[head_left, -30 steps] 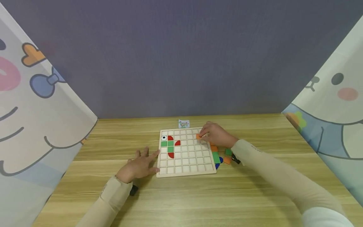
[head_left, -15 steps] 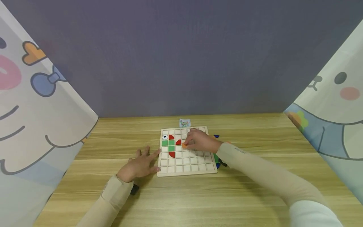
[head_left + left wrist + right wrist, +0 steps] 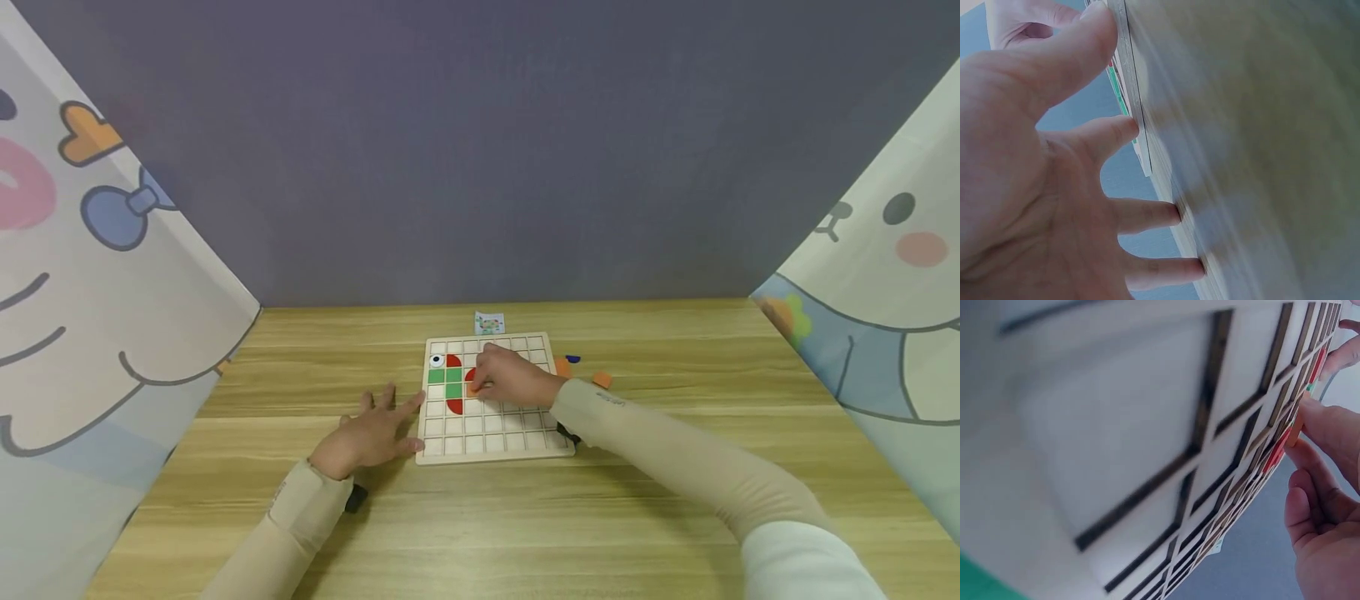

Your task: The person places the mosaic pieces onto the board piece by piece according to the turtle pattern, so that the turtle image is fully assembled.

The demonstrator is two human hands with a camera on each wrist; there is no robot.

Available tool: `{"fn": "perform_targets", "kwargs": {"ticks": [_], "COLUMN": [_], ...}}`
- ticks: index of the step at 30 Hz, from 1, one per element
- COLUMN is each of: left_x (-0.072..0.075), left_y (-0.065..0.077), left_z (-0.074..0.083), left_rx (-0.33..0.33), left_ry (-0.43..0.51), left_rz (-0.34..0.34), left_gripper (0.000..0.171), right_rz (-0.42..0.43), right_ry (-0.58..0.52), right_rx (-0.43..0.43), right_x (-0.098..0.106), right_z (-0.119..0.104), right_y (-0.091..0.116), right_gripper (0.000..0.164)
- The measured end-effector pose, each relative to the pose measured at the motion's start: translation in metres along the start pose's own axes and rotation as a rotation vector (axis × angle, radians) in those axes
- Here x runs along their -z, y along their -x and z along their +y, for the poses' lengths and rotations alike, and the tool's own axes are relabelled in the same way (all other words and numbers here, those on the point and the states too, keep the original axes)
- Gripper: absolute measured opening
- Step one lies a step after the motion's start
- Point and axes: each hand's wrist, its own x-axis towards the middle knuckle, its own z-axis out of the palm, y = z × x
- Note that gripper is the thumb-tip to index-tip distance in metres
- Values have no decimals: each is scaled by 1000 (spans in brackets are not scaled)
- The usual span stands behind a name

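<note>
A pale wooden grid board lies on the table. On its left side sit a round eye tile, green square tiles and red quarter-round tiles. Thumb and forefinger of my right hand pinch an orange tile at a cell right of the lower green one, just below another red piece. Whether the tile is fully seated cannot be told. My left hand is spread flat, its thumb and forefinger touching the board's left edge; in the left wrist view the other fingertips rest on the tabletop.
A small printed card lies behind the board. Loose pieces lie to the right, among them an orange tile and a dark blue one; my right forearm hides others. A grey panel rises behind the table.
My right hand has carried the orange tile leftward and toward me, from the board's upper right to the cell beside the green tiles. My left hand has stayed at the board's edge.
</note>
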Motion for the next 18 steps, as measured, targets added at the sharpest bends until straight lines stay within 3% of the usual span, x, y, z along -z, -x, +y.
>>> {"fn": "perform_targets", "kwargs": {"ticks": [18], "left_x": [-1], "left_y": [-2], "left_z": [-1], "left_rx": [2], "left_ry": [-7], "left_rz": [-1], "left_gripper": [77], "right_rz": [38], "right_ry": [80], "right_rx": [29], "right_x": [-4], "right_z": [-9], "right_y": [0], "right_gripper": [8]}}
